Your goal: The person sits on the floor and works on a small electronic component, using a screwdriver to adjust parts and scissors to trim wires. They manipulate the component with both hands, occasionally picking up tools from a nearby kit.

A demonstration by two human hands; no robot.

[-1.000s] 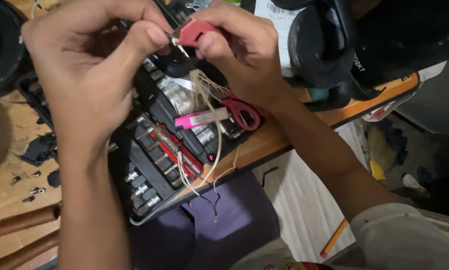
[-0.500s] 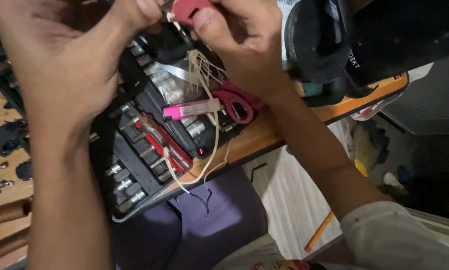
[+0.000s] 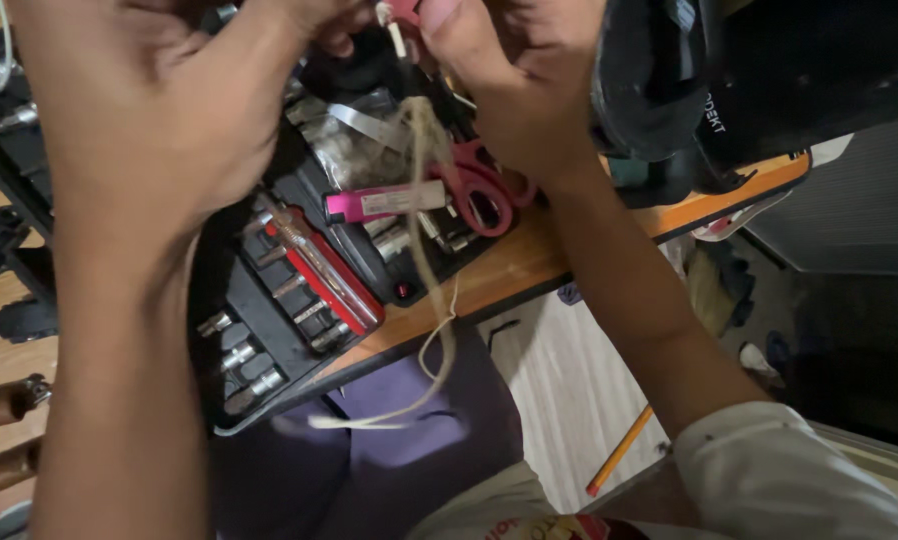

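While pale string (image 3: 431, 250) hangs loose past the desk edge — trailing below the open socket set (image 3: 269, 300) — its upper end is pinched, together with a small red piece (image 3: 406, 10), between left hand (image 3: 159, 120) and right hand (image 3: 514, 90); the work looks unfinished. Beyond the set, red scissors (image 3: 484, 190) lie unused.

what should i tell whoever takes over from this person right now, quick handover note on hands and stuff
Left hand: raised over the open tool case, fingers pinched at the top edge of view, meeting the right hand.
Right hand: pinching a small red piece with a pale stub below it; what it is cannot be told.
Pale cord: hangs from between the hands, trailing past the orange table edge in a loose loop.
On the case: pink lighter, red-handled scissors, neither touched.
Done and left: cord and red piece are in hand; whether they are joined cannot be seen.
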